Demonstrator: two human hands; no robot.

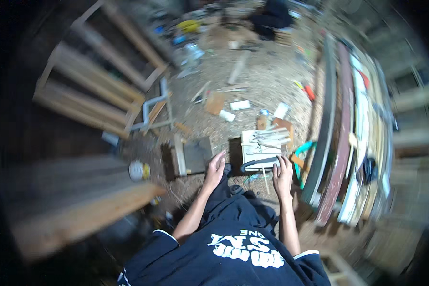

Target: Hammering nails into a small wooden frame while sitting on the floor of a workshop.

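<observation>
My left hand (215,170) is over my left leg, its fingers stretched out and nothing in them. Beside it on the left is a low wooden block with a dark top (198,153). My right hand (283,177) has its fingers closed at the right end of a dark, curved, bar-like tool (260,163); blur hides its exact kind. The tool is over the near edge of a white board (250,150). Several thin pale wooden sticks (273,137) lie across the board's far part. A teal and orange tool (301,157) lies right of the board.
Wooden frames (97,71) and a thick plank (86,219) stand on the left. Several long painted boards (336,138) lean along the right. A can (138,170) stands by the plank. White packets (240,105) and a red-handled tool (310,92) lie on the littered floor (267,71).
</observation>
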